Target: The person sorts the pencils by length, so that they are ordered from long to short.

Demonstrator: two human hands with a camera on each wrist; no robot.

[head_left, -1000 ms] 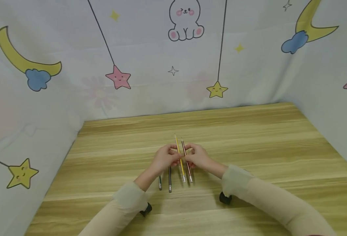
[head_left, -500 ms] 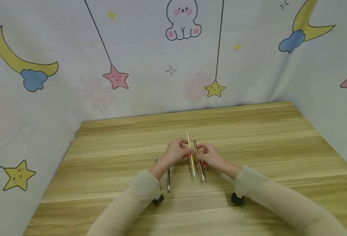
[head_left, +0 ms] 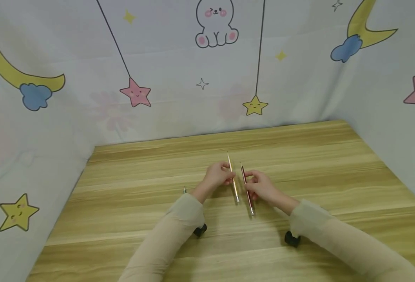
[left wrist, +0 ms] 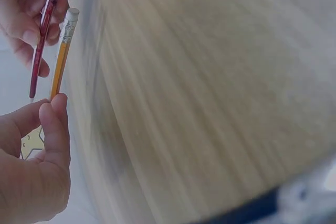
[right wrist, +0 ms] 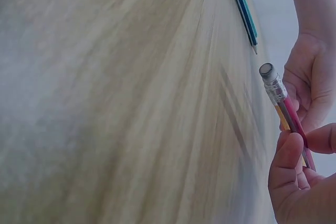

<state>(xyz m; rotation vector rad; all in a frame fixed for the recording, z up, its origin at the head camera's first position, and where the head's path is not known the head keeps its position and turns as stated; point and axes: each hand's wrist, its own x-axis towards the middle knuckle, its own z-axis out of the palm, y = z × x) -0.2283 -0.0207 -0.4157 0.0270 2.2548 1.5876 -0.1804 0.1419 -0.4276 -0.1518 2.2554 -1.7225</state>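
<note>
A yellow pencil [head_left: 235,190] with a white eraser is pinched in my left hand [head_left: 218,175], its point away from me. Beside it, my right hand [head_left: 261,185] pinches a dark red pencil [head_left: 249,196], also pointing away. A narrow gap separates the two pencils in the head view. The left wrist view shows the yellow pencil's eraser end [left wrist: 71,19] close to the red pencil [left wrist: 47,22]. Left of my left forearm, the tip of a green pencil [head_left: 184,190] shows; the rest of it is under the sleeve.
In the right wrist view a dark and green pencil shape [right wrist: 244,11] lies on the wooden table [head_left: 129,219]. White cloth [head_left: 179,113] printed with stars and moons stands around the back and sides. A black wrist device [head_left: 292,238] hangs under the right sleeve.
Both hands have moved right with their pencils, and the gap between the pencils has widened slightly. My left sleeve now covers the black pencil and most of the green one.
</note>
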